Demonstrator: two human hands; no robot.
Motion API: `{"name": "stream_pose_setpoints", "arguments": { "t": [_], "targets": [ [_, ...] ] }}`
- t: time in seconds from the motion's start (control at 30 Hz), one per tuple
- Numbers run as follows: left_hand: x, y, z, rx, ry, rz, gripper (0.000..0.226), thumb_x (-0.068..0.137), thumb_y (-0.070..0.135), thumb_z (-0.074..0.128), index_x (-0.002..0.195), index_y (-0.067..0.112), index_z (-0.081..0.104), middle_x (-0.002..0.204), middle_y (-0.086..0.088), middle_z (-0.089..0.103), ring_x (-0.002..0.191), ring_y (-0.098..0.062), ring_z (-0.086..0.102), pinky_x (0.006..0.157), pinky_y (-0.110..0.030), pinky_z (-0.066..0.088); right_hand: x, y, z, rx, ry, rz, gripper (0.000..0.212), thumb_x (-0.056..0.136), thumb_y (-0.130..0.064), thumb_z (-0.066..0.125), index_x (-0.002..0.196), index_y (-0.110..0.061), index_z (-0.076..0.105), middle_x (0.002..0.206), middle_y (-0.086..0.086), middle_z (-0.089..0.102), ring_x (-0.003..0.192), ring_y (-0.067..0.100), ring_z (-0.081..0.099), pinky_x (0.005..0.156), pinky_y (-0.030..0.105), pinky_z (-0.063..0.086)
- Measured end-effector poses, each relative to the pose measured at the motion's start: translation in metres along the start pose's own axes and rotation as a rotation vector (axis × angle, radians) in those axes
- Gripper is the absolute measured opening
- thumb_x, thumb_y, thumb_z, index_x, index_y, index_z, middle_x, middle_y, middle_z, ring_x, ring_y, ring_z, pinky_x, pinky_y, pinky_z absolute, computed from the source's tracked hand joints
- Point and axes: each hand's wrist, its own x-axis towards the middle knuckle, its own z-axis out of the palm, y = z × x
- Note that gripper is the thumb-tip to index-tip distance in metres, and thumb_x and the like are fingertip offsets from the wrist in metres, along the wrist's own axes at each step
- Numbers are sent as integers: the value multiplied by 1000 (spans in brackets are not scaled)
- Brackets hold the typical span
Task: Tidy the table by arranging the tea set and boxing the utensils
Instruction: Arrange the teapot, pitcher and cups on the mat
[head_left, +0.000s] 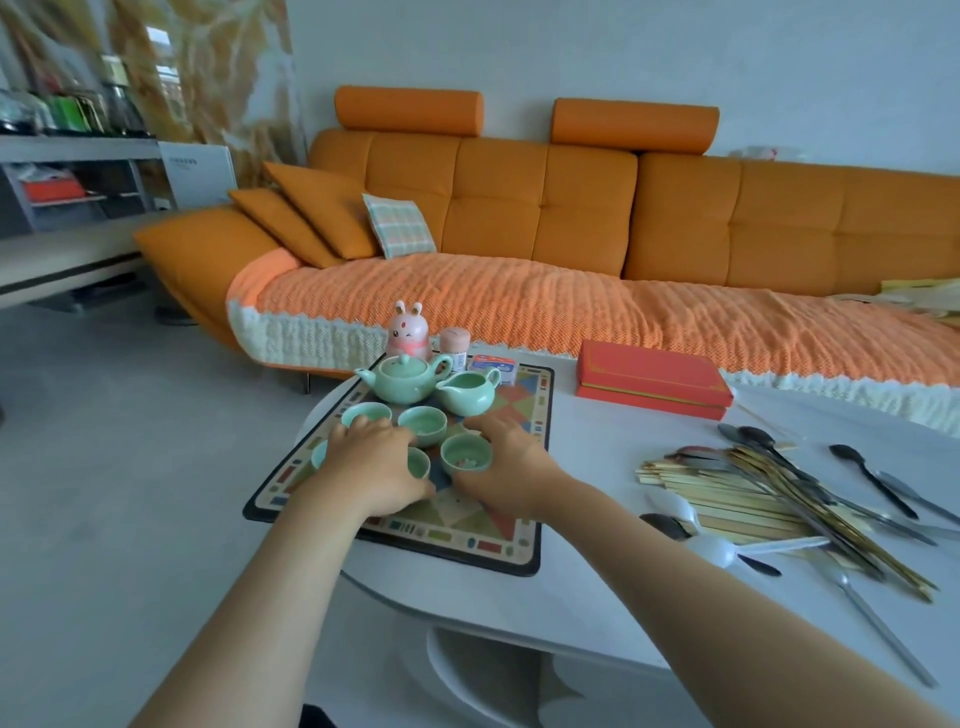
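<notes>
Right hand (506, 467) is clasping a light, brittle cup (466, 453) by its sides, at nine o'clock; left hand (371, 465) is hiding its grip.

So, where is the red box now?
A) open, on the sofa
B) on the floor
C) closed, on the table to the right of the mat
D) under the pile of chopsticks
C: the red box lies closed on the table, right of the mat, apart from the chopsticks.
</notes>
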Motion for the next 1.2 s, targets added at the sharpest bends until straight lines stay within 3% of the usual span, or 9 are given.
{"name": "stream_pose_setpoints", "arguments": {
  "t": [0.17,0.33,0.5,0.6,0.83,0.97,1.03,1.1,1.2],
  "targets": [
    [2,13,-13,-51,72,-16,62,79,60,58,133,33,47,138,0,44,132,-26,33,106,-41,28,-6,8,-12,-33,-41,-33,80,80,-49,69,149,-30,33,136,-2,49,115,18,54,93,30,48],
    [11,62,-24,-397,218,137,32,88,36,59,119,27,58,116,5,55,115,-18,46,98,-39,41,-24,27,-45,31,13,-15,58,87,-31,63,142,-31,44,124,-5,56,95,11,57,81,23,44],
    [23,138,-17,-456,207,308,23,93,22,55,116,23,58,110,7,55,102,-14,54,88,-33,46,-50,71,-95,-21,83,69,40,92,-16,54,130,-30,58,122,-8,59,100,11,57,93,27,46],
    [30,179,-8,-426,127,390,26,95,23,55,120,27,59,115,10,53,96,-11,51,80,-28,40,-68,106,-129,-34,147,155,42,91,-7,47,121,-32,64,123,-9,60,102,10,57,90,25,46],
    [39,240,11,-375,-129,510,23,95,20,56,105,37,65,116,8,51,114,-15,51,99,-36,43,-125,178,-185,-189,134,302,47,84,-16,54,125,-38,64,136,-10,54,117,15,54,91,25,42],
    [33,239,-8,-172,-335,379,9,86,34,62,92,37,56,108,8,51,97,-14,54,81,-31,46,-133,186,-179,-295,87,227,47,82,-33,60,127,-43,58,145,-13,45,135,17,33,109,38,27],
    [27,236,-13,-102,-442,316,25,77,39,72,98,33,59,102,10,55,87,-11,56,71,-27,46,-131,185,-176,-288,72,193,45,81,-35,63,125,-44,58,146,-13,42,138,15,28,112,40,21],
    [20,232,-13,-23,-504,296,37,71,38,80,102,32,61,99,11,59,84,-10,59,70,-25,48,-129,182,-173,-267,51,176,45,80,-35,65,124,-43,58,144,-11,43,138,14,31,114,39,23],
    [15,224,-5,-65,-513,283,27,73,27,80,95,31,65,100,7,64,85,-13,65,68,-25,56,-124,173,-170,-294,52,156,45,82,-33,65,125,-42,58,141,-9,45,138,16,31,114,39,19]
  ]
}}
